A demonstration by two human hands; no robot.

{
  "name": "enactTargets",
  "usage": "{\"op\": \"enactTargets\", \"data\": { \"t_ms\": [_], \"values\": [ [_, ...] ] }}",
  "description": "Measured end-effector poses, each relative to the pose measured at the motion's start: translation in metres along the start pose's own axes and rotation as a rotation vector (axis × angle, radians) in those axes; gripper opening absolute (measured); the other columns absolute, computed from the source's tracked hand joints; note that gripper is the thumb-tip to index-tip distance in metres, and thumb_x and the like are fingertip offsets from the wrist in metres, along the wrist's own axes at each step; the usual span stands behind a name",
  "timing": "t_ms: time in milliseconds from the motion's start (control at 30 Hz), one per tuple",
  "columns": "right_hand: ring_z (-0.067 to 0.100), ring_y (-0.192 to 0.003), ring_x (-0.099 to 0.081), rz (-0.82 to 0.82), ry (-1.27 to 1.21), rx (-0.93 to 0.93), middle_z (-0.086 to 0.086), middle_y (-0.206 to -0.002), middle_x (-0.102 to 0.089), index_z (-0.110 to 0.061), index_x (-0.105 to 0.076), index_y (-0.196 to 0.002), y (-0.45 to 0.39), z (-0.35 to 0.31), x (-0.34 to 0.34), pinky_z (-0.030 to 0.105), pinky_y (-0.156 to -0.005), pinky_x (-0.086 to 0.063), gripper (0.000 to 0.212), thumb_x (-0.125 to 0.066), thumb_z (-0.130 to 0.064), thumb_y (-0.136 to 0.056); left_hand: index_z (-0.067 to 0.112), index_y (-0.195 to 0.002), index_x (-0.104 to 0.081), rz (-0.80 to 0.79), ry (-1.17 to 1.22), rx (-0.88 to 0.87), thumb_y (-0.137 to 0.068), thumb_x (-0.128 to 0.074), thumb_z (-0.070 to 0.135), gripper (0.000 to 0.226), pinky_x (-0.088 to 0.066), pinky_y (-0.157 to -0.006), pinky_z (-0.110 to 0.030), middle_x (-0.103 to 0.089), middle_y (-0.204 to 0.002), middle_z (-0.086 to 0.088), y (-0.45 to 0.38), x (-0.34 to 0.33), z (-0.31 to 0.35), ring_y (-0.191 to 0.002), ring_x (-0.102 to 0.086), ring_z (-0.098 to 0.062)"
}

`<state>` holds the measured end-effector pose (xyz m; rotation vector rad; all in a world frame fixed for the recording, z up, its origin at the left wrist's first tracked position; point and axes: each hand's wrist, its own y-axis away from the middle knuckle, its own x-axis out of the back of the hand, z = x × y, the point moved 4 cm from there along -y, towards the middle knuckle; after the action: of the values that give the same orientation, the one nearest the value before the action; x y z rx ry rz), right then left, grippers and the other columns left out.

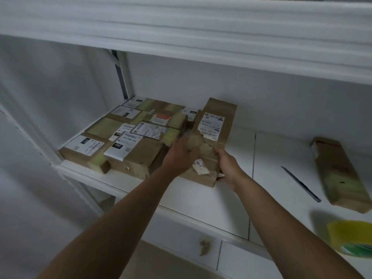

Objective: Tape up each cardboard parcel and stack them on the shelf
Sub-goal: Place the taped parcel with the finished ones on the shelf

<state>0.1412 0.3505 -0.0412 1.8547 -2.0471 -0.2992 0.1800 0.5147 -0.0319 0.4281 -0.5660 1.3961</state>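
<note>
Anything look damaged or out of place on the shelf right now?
Yes. The parcel both hands hold has torn, ragged cardboard at its near end. A long parcel lies apart, far right, askew from the stacked parcels.

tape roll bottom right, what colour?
Yellow, with a green inner edge; blurred, seen in the head view: tape roll.

Brown parcels (pixel 141 135); white shelf (pixel 201 200); tape roll (pixel 350 238) seemingly yellow.

A thin dark blade (pixel 301 184) lies on the white counter (pixel 271 178).
</note>
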Motion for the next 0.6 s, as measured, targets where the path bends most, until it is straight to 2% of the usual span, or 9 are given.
{"op": "enactTargets", "data": {
  "t_ms": [67,100,200,333,400,467,600],
  "values": [
    [0.020,-0.086,-0.070,0.012,-0.007,-0.022,0.004,-0.097,-0.075,-0.024,-0.068,-0.103,-0.015,-0.004,-0.008,0.043,-0.087,-0.057,0.035,-0.039,-0.043,-0.101,0.027,-0.155,-0.021,-0.040,0.051,0.007,-0.080,-0.066,0.048,0.090,-0.044,-0.108,-0.050,-0.045,-0.151,-0.007,-0.015,0.003,-0.014,-0.136,-0.046,-0.026],
    [0.021,-0.086,-0.070,0.018,-0.009,-0.022,0.005,-0.099,-0.075,-0.024,-0.068,-0.105,-0.020,-0.005,-0.013,0.041,-0.086,-0.057,0.036,-0.040,-0.044,-0.101,0.025,-0.155,-0.020,-0.067,0.072,0.004,-0.079,-0.067,0.045,0.091,-0.042,-0.110,-0.051,-0.043,-0.152,-0.008,-0.019,0.006,-0.017,-0.137,-0.045,-0.026],
    [0.019,-0.087,-0.071,0.024,0.005,-0.022,0.003,-0.107,-0.075,-0.024,-0.066,-0.113,-0.037,-0.009,-0.028,0.032,-0.074,-0.054,0.038,-0.041,-0.048,-0.098,0.011,-0.152,-0.031,-0.190,0.048,-0.017,-0.088,-0.063,0.023,0.072,-0.037,-0.114,-0.049,-0.041,-0.153,-0.012,-0.031,0.012,-0.023,-0.139,-0.042,-0.031],
    [0.020,-0.093,-0.071,0.009,0.000,-0.053,0.001,-0.110,-0.073,-0.025,-0.060,-0.124,-0.055,-0.015,-0.045,0.034,-0.072,-0.056,0.051,-0.046,-0.062,-0.091,0.021,-0.153,-0.037,-0.138,-0.279,-0.109,-0.094,-0.024,0.048,0.066,-0.029,-0.117,-0.051,-0.030,-0.159,-0.015,-0.046,0.013,-0.044,-0.144,-0.034,-0.032],
    [0.022,-0.096,-0.070,0.031,-0.008,-0.057,0.002,-0.113,-0.071,-0.024,-0.057,-0.128,-0.062,-0.017,-0.047,0.037,-0.077,-0.057,0.058,-0.050,-0.064,-0.088,0.031,-0.153,-0.034,-0.135,-0.376,-0.098,-0.104,-0.026,0.043,0.051,-0.027,-0.116,-0.051,-0.017,-0.162,-0.017,-0.044,0.016,-0.041,-0.145,-0.028,-0.034],
    [0.022,-0.097,-0.070,0.041,0.001,-0.055,0.002,-0.114,-0.071,-0.023,-0.058,-0.127,-0.068,-0.019,-0.047,0.040,-0.082,-0.057,0.060,-0.052,-0.066,-0.085,0.037,-0.155,-0.026,-0.091,-0.457,-0.130,-0.107,-0.031,0.035,0.048,-0.025,-0.115,-0.051,-0.015,-0.162,-0.018,-0.048,0.016,-0.040,-0.145,-0.027,-0.037],
    [0.023,-0.100,-0.068,0.059,0.073,-0.036,0.002,-0.112,-0.072,-0.024,-0.065,-0.119,-0.079,-0.022,-0.040,0.048,-0.095,-0.054,0.057,-0.050,-0.068,-0.086,0.023,-0.157,-0.020,-0.046,-0.674,-0.265,-0.104,-0.035,0.026,0.056,-0.011,-0.120,-0.052,-0.011,-0.165,-0.007,-0.051,0.012,-0.032,-0.152,-0.008,-0.030]
  ]
}}
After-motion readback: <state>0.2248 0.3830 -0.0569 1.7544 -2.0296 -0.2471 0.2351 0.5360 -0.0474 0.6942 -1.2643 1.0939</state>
